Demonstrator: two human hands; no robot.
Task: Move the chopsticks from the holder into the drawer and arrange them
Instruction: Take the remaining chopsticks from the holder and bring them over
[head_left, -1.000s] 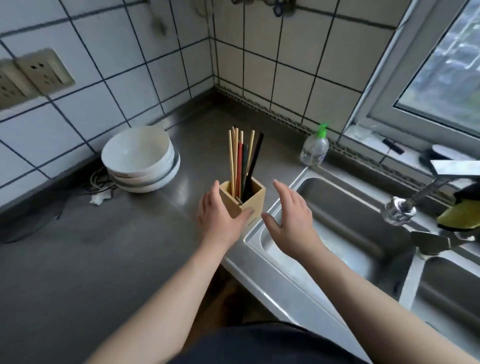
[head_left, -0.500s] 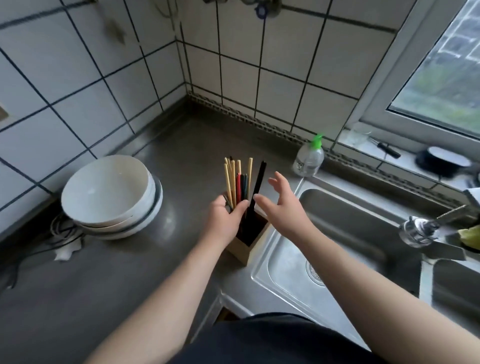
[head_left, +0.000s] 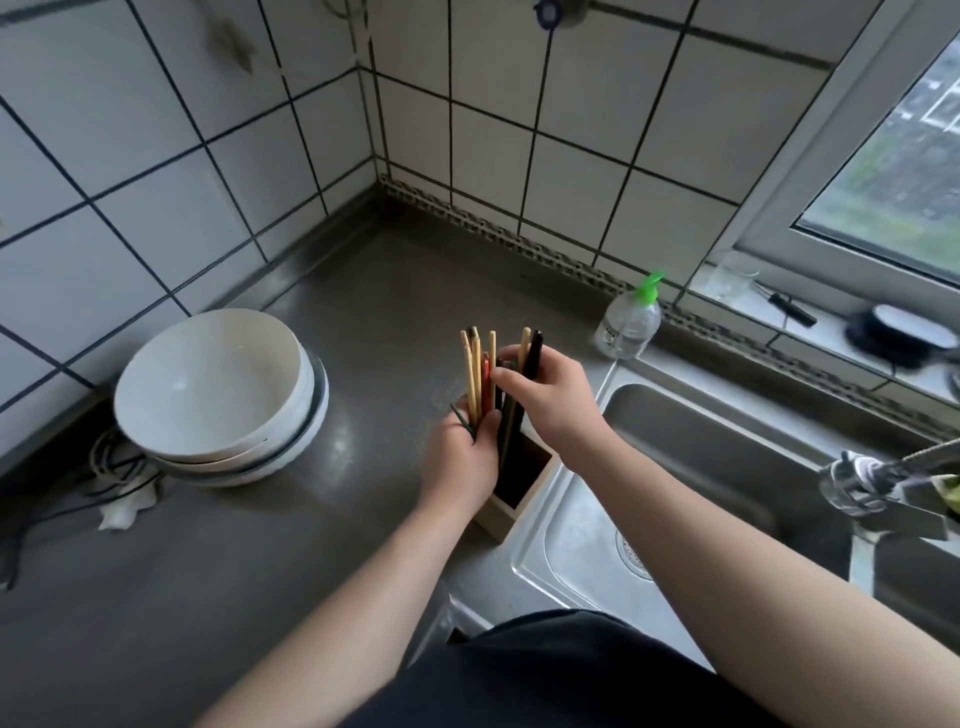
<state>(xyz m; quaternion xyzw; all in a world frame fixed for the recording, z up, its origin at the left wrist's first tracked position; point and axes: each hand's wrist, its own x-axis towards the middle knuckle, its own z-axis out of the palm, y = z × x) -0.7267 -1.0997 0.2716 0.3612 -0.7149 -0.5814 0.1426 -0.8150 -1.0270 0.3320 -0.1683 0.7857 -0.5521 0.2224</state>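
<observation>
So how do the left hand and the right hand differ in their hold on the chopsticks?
The left hand grips the chopsticks low, just above the wooden holder; the right hand grips them higher, near the top ends. The left hand holds the pale sticks, the right hand curls round the dark ones. Both hold the same bundle, which stands in the holder.

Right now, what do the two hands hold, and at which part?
Both hold the chopsticks. The left hand grips the bundle low, just above the holder; the right hand grips some of them higher, near the tops.
</observation>
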